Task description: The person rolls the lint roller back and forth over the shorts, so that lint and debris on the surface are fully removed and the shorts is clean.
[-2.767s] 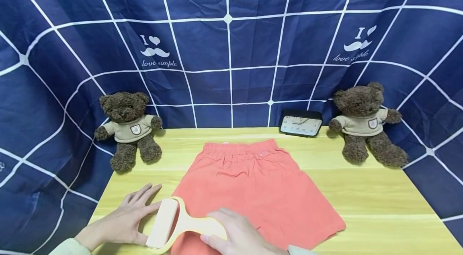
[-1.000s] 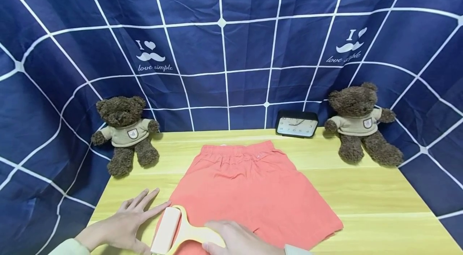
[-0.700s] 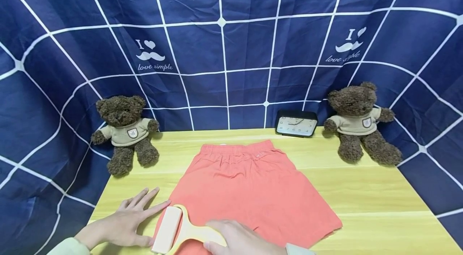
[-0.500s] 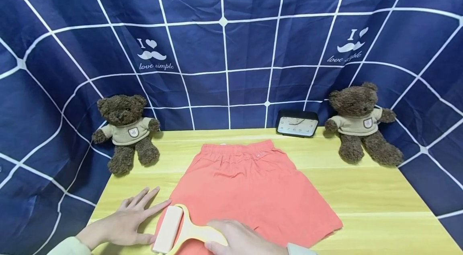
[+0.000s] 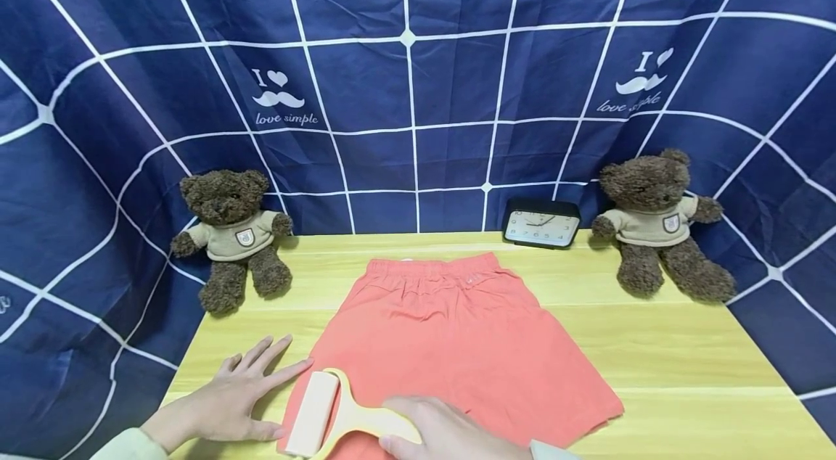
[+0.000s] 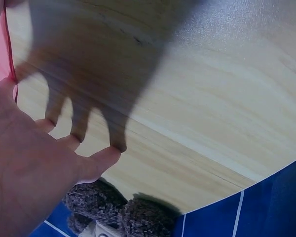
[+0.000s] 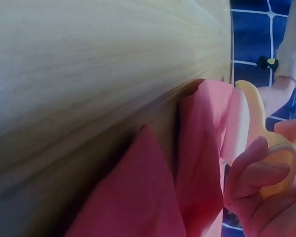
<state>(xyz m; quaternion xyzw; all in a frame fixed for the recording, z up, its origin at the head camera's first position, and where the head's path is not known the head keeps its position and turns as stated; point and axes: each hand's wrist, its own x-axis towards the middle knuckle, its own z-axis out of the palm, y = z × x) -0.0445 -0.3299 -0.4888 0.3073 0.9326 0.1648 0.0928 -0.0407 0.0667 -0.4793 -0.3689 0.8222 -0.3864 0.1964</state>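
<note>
Coral shorts (image 5: 451, 344) lie spread on the wooden table, waistband toward the back. My right hand (image 5: 444, 427) grips the yellow handle of a lint roller (image 5: 313, 413), whose white roll sits on the left leg of the shorts near the hem. In the right wrist view, fingers curl round the handle of the lint roller (image 7: 256, 116). My left hand (image 5: 235, 398) lies with fingers spread on the table left of the shorts, its index fingertip and thumb at the fabric's edge. The left wrist view shows that hand (image 6: 34, 163) with only a strip of the shorts (image 6: 0, 49) visible.
Teddy bears sit at the back left (image 5: 235, 239) and back right (image 5: 660, 224) of the table (image 5: 705, 358). A black alarm clock (image 5: 542, 224) stands near the right bear. A blue curtain (image 5: 418, 83) with white grid lines surrounds the table's back and sides.
The lint roller moved from beyond the left edge of the shorts rightward onto the fabric. My left index finger has come to the fabric's edge. The view shifted slightly.
</note>
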